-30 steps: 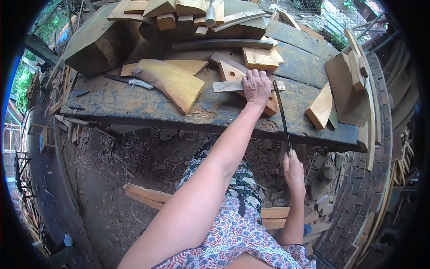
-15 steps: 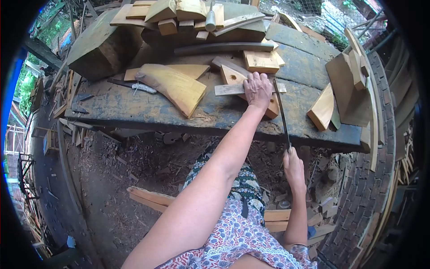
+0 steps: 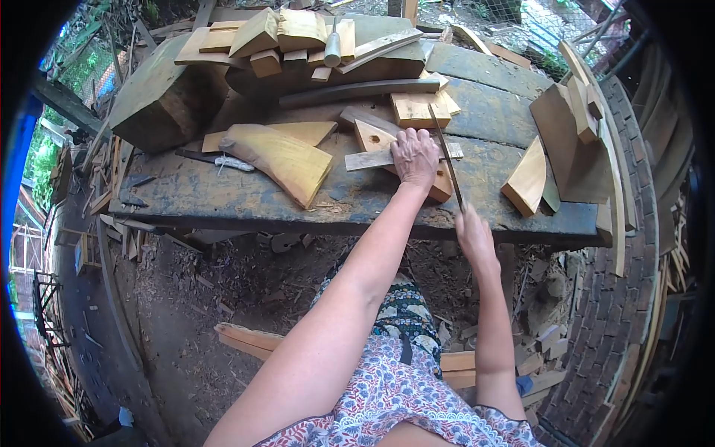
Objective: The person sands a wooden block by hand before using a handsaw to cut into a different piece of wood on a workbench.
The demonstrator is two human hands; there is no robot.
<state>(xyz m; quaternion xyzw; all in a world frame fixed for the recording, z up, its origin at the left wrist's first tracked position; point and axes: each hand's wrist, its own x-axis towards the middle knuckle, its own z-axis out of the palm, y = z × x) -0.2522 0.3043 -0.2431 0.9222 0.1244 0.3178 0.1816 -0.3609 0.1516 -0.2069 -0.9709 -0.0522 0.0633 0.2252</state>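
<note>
My left hand (image 3: 415, 158) is closed over a thin wooden strip (image 3: 366, 161), pressing it down on an orange-brown wood block (image 3: 441, 185) with a round hole. The strip lies crosswise, its right end showing past my fingers. My right hand (image 3: 475, 237), slightly blurred, grips the near end of a narrow dark saw (image 3: 451, 170). Its blade runs away from me across the strip, just right of my left hand. The saw's handle is hidden in my fingers. Beyond the blade's tip sits a pale wood block (image 3: 418, 112).
A curved yellow wood piece (image 3: 279, 158) and a knife-like tool (image 3: 234, 162) lie left on the worn bench (image 3: 491, 160). Wood blocks and a mallet-like tool (image 3: 332, 46) top a big log at the back. A wedge (image 3: 527, 179) and boards stand right.
My right hand has pushed the saw forward, away from me, so its blade reaches farther past the strip. My left hand stays on the strip. The whole view has shifted slightly.
</note>
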